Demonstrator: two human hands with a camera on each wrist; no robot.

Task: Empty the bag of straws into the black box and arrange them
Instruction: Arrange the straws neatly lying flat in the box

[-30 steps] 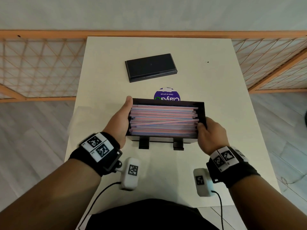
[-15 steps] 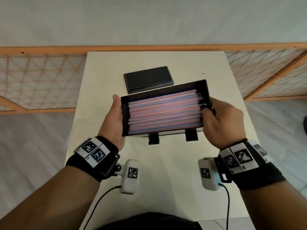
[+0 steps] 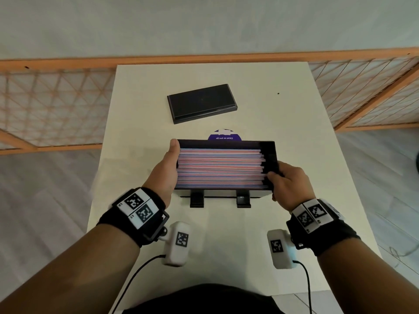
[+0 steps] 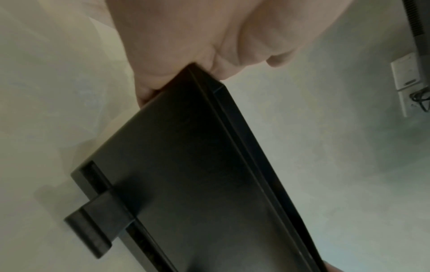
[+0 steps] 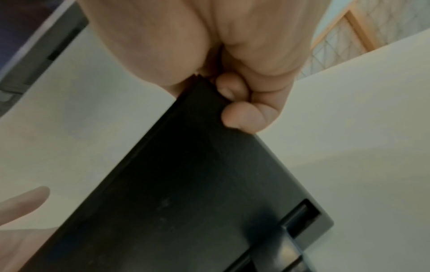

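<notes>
Black box pinched, apparently, between left hand and right hand.

Matt black plastic box, smooth pastel straws, glossy black lid, smooth matt white table.

A white table stands against a pale wall. A flat black lid lies on it toward the far side, turned at a slight angle. Nearer, a purple round sticker shows partly, with white lettering that reads upside down as "Clean as you go". A small dark speck sits on the tabletop to the right of the lid. An orange wooden lattice fence runs behind the table on both sides, over a grey plank floor.
</notes>
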